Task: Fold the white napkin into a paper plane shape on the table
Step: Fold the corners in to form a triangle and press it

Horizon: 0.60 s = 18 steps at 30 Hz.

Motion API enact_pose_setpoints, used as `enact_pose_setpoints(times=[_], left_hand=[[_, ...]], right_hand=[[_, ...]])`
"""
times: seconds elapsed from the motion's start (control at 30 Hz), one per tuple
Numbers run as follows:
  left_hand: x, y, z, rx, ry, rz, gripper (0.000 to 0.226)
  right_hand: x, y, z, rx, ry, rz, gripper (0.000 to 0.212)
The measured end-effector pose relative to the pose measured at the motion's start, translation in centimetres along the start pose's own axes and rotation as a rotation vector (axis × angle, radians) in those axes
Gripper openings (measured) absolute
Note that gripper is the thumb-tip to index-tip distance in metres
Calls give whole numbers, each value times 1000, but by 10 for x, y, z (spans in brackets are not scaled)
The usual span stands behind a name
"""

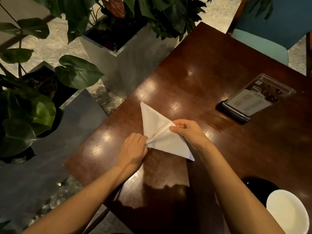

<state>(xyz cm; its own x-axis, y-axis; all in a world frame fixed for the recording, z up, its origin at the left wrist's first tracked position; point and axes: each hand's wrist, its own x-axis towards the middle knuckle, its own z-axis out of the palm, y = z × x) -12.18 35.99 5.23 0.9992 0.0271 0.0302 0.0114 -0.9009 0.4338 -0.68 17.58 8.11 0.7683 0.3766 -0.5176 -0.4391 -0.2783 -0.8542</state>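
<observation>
The white napkin [156, 125] lies on the dark wooden table [211, 73], folded into a triangle with a seam running across its middle. One point reaches up-left, another down-right. My left hand [133, 149] pinches the napkin at the seam's lower-left end. My right hand [189, 129] pinches the seam's upper-right end between thumb and fingers. Both forearms come in from the bottom of the view.
A clear menu stand [253, 98] on a black base sits at the right. A white bowl [287, 211] on a dark plate is at the bottom right. Potted plants [50, 92] in metal planters stand left of the table. A teal chair [270, 31] is at the far side.
</observation>
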Motion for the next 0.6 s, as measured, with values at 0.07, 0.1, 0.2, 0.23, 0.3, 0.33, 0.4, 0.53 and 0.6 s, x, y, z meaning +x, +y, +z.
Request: enact_pose_setpoints(times=[0.07,0.1,0.2,0.23,0.3,0.33,0.4,0.53,0.6], left_hand=[[5,4,-15,-118,-2,-21,33],[8,7,-25,-190,15,-40,28],[14,26,-54,-482,29,-132,15],[16,33,-64,-631,-6,-165,18],[19,41,-79,-881,-75,-225,21],[20,42,-83,-962,-100,-260,23],[23,39,-80,-1155,-158,-369,27],[16,19,-53,-1439,-345,-737,24],[9,2,-38,-1352,-388,-831,24]], right_hand=[[-2,-7,-2,12,18,-61,10],[-4,-11,-4,17,25,-100,10],[-13,-30,-13,34,21,-209,12],[-17,-37,-16,29,4,-234,14],[-24,-49,-26,-47,-58,-254,20],[-28,-53,-32,-99,-103,-240,23],[-30,-56,-41,-134,-206,-160,23],[-21,-37,-35,-154,-195,31,35],[-18,-22,-26,-199,-162,128,45]])
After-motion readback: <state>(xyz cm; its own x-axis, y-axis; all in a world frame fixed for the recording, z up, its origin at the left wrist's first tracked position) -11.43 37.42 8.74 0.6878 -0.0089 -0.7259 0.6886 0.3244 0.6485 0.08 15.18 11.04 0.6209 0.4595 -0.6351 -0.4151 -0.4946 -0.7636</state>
